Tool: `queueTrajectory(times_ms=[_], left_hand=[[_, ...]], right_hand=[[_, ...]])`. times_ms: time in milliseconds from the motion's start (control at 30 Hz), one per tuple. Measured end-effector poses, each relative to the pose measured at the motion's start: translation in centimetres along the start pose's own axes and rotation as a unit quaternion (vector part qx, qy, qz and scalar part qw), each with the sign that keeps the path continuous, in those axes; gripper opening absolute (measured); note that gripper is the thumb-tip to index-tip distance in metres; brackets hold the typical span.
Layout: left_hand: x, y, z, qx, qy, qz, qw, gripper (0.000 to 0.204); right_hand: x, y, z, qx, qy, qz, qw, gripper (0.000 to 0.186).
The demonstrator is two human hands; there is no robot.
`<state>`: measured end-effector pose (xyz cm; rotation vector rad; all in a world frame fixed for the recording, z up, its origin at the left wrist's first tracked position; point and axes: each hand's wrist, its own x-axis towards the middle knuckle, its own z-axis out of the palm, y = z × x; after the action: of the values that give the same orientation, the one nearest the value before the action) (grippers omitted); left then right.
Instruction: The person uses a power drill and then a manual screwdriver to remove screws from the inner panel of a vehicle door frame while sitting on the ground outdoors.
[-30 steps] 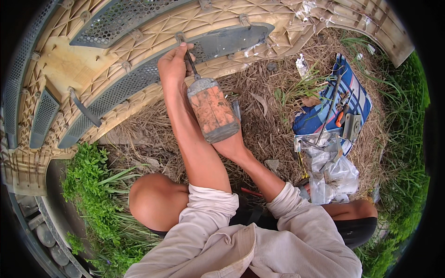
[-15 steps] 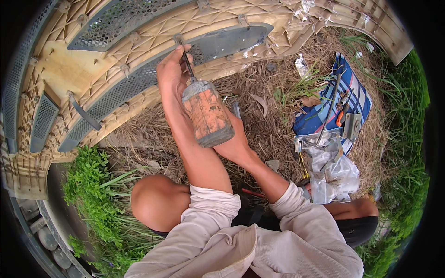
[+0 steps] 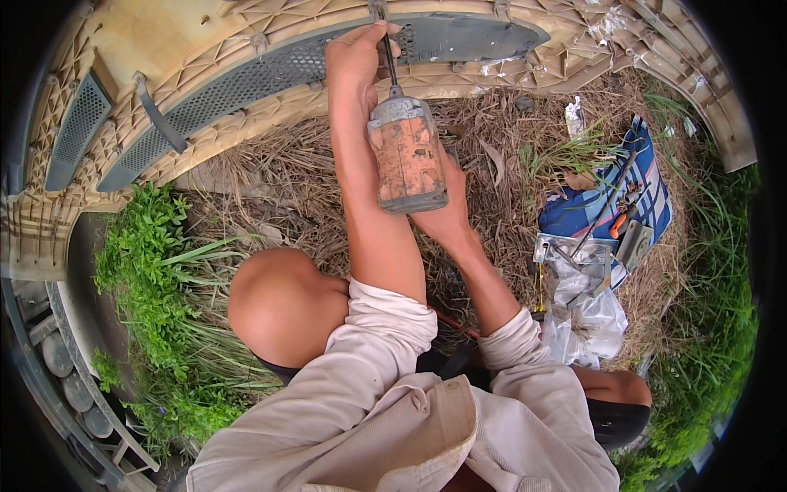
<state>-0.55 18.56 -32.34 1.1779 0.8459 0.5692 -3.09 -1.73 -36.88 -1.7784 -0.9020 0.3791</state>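
Note:
A worn orange-and-grey power drill (image 3: 410, 160), its paint scuffed, is held by my right hand (image 3: 449, 205) from below; the drill's body hides most of those fingers. From its front runs a long dark bit (image 3: 390, 61). My left hand (image 3: 352, 59) is closed, with thumb and fingers around the bit near its far end. The bit reaches a small tab (image 3: 378, 10) on the ribbed back of a large beige plastic bumper (image 3: 164, 25). Beside my left hand, a dark mesh grille (image 3: 254, 90) is set into the bumper.
To the right, a blue patterned bag (image 3: 648, 176) lies on dry grass, with a long dark rod, an orange-handled tool and metal brackets on it. A clear plastic bag (image 3: 590, 324) sits nearer me. Green plants (image 3: 147, 262) grow at left, beside my bent knee (image 3: 283, 295).
The whole view has shifted, so bumper, drill and hands sit higher and further right. The bit's end remains at the same bumper tab, with both hands keeping their hold.

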Motion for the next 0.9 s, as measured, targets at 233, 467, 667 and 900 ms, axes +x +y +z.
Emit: queueTrajectory(times_ms=[233, 467, 667, 900], left_hand=[[0.5, -0.8, 1.0, -0.026, -0.004, 0.023, 0.999, 0.022], [0.3, -0.2, 1.1, 0.024, 0.020, 0.040, 0.999, 0.024], [0.1, 0.3, 0.8, 0.053, 0.003, 0.016, 0.998, 0.025], [1.3, -0.6, 0.8, -0.091, -0.045, -0.044, 0.994, 0.028]], right_hand=[[0.1, 0.6, -0.5, 0.016, 0.013, 0.000, 1.000, 0.079], [0.1, -1.0, -1.0, -0.015, 0.001, 0.035, 0.999, 0.077], [0.0, -0.5, -0.9, -0.046, 0.004, 0.027, 0.999, 0.077], [0.8, -3.3, -2.8, 0.047, -0.030, 0.105, 0.993, 0.064]])
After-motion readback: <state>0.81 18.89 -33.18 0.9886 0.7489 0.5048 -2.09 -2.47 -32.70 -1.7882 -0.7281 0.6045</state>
